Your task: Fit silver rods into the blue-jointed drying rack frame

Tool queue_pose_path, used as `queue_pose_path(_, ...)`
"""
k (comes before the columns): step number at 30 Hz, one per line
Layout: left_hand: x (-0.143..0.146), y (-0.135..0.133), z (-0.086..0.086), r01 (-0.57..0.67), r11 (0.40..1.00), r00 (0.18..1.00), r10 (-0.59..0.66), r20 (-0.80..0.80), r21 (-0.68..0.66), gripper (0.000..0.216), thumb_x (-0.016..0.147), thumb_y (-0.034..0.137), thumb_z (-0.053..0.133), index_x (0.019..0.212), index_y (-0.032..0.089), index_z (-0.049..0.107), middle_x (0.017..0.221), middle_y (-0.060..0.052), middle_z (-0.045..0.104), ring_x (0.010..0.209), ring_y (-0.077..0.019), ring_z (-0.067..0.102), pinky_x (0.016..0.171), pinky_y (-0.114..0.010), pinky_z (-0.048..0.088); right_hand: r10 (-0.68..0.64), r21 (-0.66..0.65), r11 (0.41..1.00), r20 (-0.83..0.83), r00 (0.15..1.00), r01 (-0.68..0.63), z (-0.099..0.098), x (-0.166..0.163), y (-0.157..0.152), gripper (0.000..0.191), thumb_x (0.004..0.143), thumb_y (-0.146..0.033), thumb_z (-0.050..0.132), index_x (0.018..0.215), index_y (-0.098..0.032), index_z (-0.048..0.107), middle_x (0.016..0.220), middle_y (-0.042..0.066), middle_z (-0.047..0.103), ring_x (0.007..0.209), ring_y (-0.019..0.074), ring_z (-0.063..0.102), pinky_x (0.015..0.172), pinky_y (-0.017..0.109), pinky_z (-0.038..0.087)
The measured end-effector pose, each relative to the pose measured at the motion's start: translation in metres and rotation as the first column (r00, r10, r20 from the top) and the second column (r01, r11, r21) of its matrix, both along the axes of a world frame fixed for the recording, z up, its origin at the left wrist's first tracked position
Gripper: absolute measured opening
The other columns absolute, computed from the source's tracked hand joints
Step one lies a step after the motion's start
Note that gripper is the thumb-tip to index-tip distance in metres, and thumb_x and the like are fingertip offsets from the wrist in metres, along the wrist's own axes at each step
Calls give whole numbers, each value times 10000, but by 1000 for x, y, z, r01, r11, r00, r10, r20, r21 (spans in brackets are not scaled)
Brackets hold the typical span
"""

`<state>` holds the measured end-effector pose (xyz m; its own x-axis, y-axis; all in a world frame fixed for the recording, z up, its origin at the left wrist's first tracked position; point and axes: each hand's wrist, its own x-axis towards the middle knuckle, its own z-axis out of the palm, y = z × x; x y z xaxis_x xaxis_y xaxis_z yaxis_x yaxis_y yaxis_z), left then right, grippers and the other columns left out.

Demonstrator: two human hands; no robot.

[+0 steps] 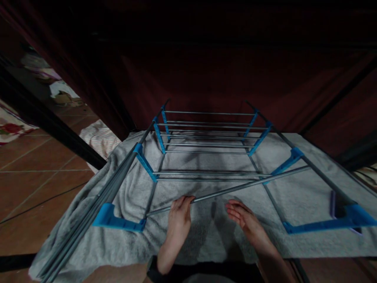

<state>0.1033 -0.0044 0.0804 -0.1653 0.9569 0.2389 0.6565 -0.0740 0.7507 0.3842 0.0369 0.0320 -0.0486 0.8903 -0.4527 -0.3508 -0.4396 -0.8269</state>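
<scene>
My left hand (180, 218) is closed around a thin grey metal rod (225, 191) near its left end. The rod slants up to the right, its left end by the blue plastic bracket (120, 223) at the near left of a rack frame. Its far end lies near the right side pole (319, 173). To the right, my right hand (243, 216) is held open below the rod, fingers together and stretched out, touching nothing. The rack has grey poles, blue brackets and several crossbars (206, 144) towards the back. Another blue bracket (330, 225) sits at the near right.
The rack rests on a grey blanket (218, 236). A bundle of loose grey rods (88, 214) lies along the left. A purple-edged phone-like object (333, 204) lies behind the right bracket. Dark red cloth (200, 78) hangs behind. Tiled floor (44, 181) shows left, with a black cable.
</scene>
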Motion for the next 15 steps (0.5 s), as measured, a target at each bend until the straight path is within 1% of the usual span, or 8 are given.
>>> queue_pose_path(3,-11,-4,-11,7,1000,989,-7,-146,0,488,958,84,441,1213,280,808,1077,-87,810,1009,-295,730,932,-451,550,-42,-4,999,-14,999,42,0,6,3,439,690,-468,958,1041,-256,800,1093,115,837,1008,302,797,1009,504,614)
queue_pose_path(6,-19,-8,-22,15,1000,962,-11,-274,13,551,912,21,428,1230,278,796,1109,-72,817,1029,-276,731,944,-424,548,-97,-5,995,-35,995,97,-2,13,6,424,671,-435,965,1025,-271,797,1082,87,843,1011,297,803,1014,500,621)
queue_pose_path(8,-23,-11,-28,24,1000,939,-18,-343,15,593,879,-10,416,1235,275,795,1130,-68,820,1044,-269,732,951,-413,546,-151,-15,988,-51,987,151,-6,18,8,401,646,-417,974,972,-273,789,1049,68,844,1018,296,804,1024,499,619)
queue_pose_path(11,-26,-13,-36,35,999,909,-28,-415,10,634,839,-36,414,1241,267,800,1129,-72,820,1055,-275,731,974,-415,545,-229,-27,973,-82,970,228,-12,26,12,357,606,-393,981,861,-269,765,958,48,832,1019,302,799,1060,516,602)
queue_pose_path(15,-31,-13,-44,59,998,897,-50,-440,7,661,823,-46,418,1252,269,809,1154,-76,825,1066,-284,733,1013,-428,546,-290,-27,957,-111,951,288,-19,37,17,329,585,-349,969,832,-268,768,944,30,818,1018,282,782,1129,518,562)
